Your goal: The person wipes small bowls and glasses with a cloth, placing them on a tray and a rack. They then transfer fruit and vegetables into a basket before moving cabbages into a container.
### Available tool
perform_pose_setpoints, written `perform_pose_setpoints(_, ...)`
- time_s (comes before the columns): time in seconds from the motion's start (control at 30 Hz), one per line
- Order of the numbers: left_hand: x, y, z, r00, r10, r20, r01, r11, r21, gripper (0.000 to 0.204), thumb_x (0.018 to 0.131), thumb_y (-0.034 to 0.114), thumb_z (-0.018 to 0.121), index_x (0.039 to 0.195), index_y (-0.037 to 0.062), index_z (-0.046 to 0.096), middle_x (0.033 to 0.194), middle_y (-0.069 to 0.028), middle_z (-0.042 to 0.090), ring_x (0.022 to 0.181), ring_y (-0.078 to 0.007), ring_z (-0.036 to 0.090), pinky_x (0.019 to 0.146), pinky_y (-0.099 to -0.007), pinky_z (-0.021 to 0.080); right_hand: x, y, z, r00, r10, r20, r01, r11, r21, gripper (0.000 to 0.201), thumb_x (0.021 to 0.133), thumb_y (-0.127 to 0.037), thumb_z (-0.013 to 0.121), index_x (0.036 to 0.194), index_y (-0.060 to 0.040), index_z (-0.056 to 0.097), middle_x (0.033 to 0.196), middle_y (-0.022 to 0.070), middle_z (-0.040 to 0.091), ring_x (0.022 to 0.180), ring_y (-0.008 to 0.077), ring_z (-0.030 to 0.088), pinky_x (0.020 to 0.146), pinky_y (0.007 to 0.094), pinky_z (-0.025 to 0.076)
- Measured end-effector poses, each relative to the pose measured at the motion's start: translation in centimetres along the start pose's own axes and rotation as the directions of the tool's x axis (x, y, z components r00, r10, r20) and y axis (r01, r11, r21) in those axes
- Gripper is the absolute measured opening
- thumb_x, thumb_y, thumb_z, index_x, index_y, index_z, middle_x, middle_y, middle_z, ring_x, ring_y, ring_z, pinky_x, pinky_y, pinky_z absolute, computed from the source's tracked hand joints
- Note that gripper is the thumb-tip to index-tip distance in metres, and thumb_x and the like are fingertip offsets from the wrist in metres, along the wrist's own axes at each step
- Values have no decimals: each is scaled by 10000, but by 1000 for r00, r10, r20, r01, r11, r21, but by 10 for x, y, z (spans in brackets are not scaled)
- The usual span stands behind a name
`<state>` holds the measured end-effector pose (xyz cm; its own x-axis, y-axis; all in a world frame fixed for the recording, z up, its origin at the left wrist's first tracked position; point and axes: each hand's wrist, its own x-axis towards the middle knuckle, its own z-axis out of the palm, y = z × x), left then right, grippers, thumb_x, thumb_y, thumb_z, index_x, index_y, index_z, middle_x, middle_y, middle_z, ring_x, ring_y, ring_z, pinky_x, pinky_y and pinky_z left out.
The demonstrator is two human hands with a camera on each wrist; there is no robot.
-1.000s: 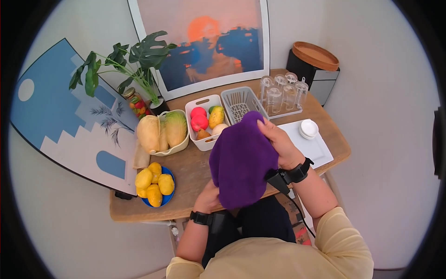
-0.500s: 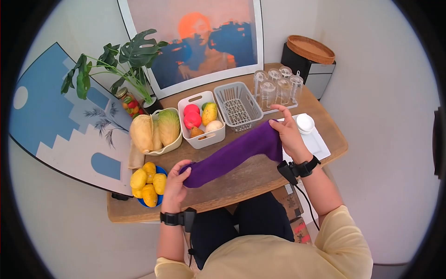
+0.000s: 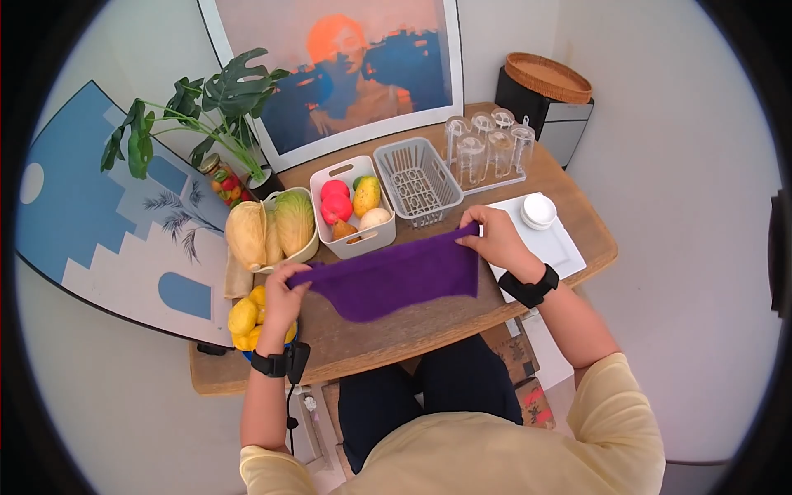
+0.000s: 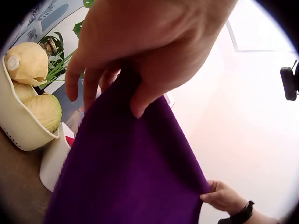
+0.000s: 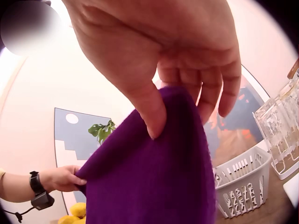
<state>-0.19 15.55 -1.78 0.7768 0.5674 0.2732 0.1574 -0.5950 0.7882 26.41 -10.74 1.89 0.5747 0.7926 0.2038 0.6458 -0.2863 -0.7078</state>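
A purple cloth [image 3: 396, 276] is stretched sideways between both hands over the front part of the wooden table [image 3: 346, 351]. My left hand [image 3: 280, 305] pinches its left upper corner between thumb and fingers. At the right upper corner, my right hand [image 3: 497, 243] pinches it the same way. Between them the top edge runs nearly straight, and the lower part hangs down. In the left wrist view the cloth [image 4: 131, 172] drops from under the thumb; the right wrist view shows the thumb pressed flat on the cloth [image 5: 154, 182].
Behind the cloth stand a white bin [image 3: 355, 242] of fruit, a grey basket [image 3: 419, 177] and a basket with cabbage [image 3: 293, 219]. Lemon-yellow fruit [image 3: 243, 318] sits by the left forearm. Upturned glasses [image 3: 499, 153] and a white tray [image 3: 561, 247] with small bowls [image 3: 539, 210] are at right.
The cloth has gone from a bunched hanging shape to a wide stretched band. My left hand has moved left and up to its left corner, and the cloth now hangs lower between the hands.
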Motion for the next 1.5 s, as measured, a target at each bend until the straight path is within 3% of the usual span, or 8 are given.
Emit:
perform_pose_setpoints(0.3, -50, 22, 9, 982, 167, 92, -169, 986, 12, 244, 622, -107, 605, 843, -4, 609, 955, -112, 608, 894, -236, 583, 801, -288, 440, -37, 48, 33, 908, -381, -171, 393, 919, 38, 233, 620, 48, 667, 788, -39, 531, 927, 103, 597, 829, 277, 556, 713, 346, 449)
perform_pose_setpoints(0.53, -74, -49, 49, 901, -344, 265, 355, 935, 5, 170, 778, 131, 642, 809, -34, 613, 652, -57, 586, 612, -125, 533, 586, -250, 421, -63, 94, 69, 966, 77, 245, -123, 977, 176, 181, 704, -58, 684, 832, -21, 562, 744, 109, 614, 676, 246, 577, 636, 315, 450)
perform_pose_setpoints(0.73, -49, -59, 76, 995, -66, 76, 33, 927, 375, 285, 665, 194, 729, 833, -2, 607, 803, -189, 600, 791, -349, 570, 714, -399, 458, -49, 86, 99, 983, 155, -94, -152, 988, 39, 277, 687, -177, 735, 800, 20, 577, 755, 172, 614, 770, 317, 609, 693, 368, 471)
perform_pose_setpoints(0.93, -38, -56, 77, 891, -236, 388, 120, 947, 299, 288, 666, 152, 725, 872, 1, 592, 802, -157, 607, 799, -338, 574, 725, -377, 465, -39, 75, 96, 931, 288, 225, -234, 943, -236, 339, 675, -253, 736, 795, 24, 583, 785, 199, 616, 812, 339, 606, 722, 371, 475)
perform_pose_setpoints(1.0, -41, -54, 78, 885, -200, 420, 74, 952, 297, 261, 683, 128, 715, 870, -2, 589, 788, -137, 613, 798, -311, 587, 717, -362, 472, -35, 68, 89, 890, 378, 254, -402, 914, 48, 308, 663, -232, 717, 786, 16, 583, 793, 192, 619, 794, 349, 599, 700, 386, 475)
perform_pose_setpoints(1.07, -47, -35, 80, 734, -418, 536, 657, 638, -403, 193, 748, 71, 652, 908, -1, 572, 826, -103, 616, 814, -231, 597, 714, -322, 484, -37, 46, 88, 957, 274, 93, -282, 956, 82, 285, 659, -207, 702, 790, 13, 576, 780, 183, 615, 765, 353, 594, 683, 396, 474)
perform_pose_setpoints(1.3, -61, 18, 131, 670, -422, 610, 581, -213, -785, 197, 855, 87, 536, 1041, 22, 529, 967, -88, 603, 912, -198, 586, 828, -330, 475, -74, -47, 120, 972, -228, -50, 225, 972, -63, 278, 659, -109, 673, 877, -56, 509, 935, 107, 590, 905, 302, 541, 706, 383, 471)
perform_pose_setpoints(1.5, -65, 19, 142, 801, -392, 453, 494, 3, -870, 212, 849, 45, 536, 1062, 35, 533, 984, -71, 600, 899, -161, 582, 781, -290, 479, -88, -40, 129, 955, -295, -23, 295, 951, 88, 340, 693, -100, 668, 980, -11, 507, 1039, 152, 554, 1014, 325, 500, 819, 378, 438)
